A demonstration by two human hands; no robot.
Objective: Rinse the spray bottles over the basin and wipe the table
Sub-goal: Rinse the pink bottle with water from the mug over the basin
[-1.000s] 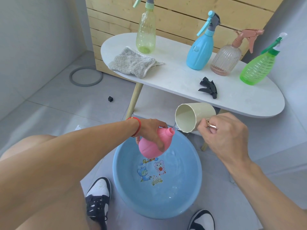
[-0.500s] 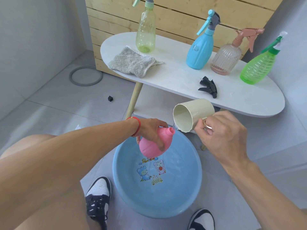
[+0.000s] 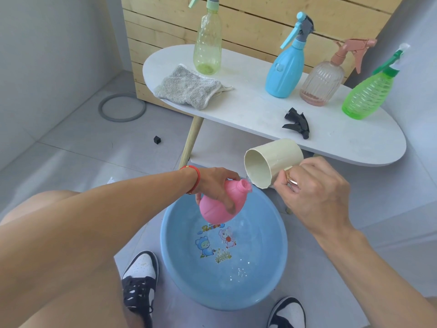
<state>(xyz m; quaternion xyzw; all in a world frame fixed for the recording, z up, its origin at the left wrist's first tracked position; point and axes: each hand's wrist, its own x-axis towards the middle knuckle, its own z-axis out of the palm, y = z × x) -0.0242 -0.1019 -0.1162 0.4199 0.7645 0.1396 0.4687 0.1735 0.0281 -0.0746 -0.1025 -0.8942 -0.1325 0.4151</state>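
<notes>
Over the basin (image 3: 272, 275), the left hand (image 3: 212, 183) grips the pink bottle (image 3: 217, 204), tilted with its open neck up-right. The right hand (image 3: 314, 195) curls round the cup's (image 3: 272, 162) handle. Since a moment ago the cup has tipped a little further, its lip now just above the neck, water splashing there. The bottle has barely moved. The cloth (image 3: 186, 88) lies on the table (image 3: 248, 110).

Lighting: bright, even daylight; soft shadow beneath bench (image 3: 378, 147). Glare: small glints on water in basin (image 3: 279, 268) at 6 o'clock. Focus: sharp throughout. Distortion: wide-angle stretching at edges, strongest 7 o'clock.
</notes>
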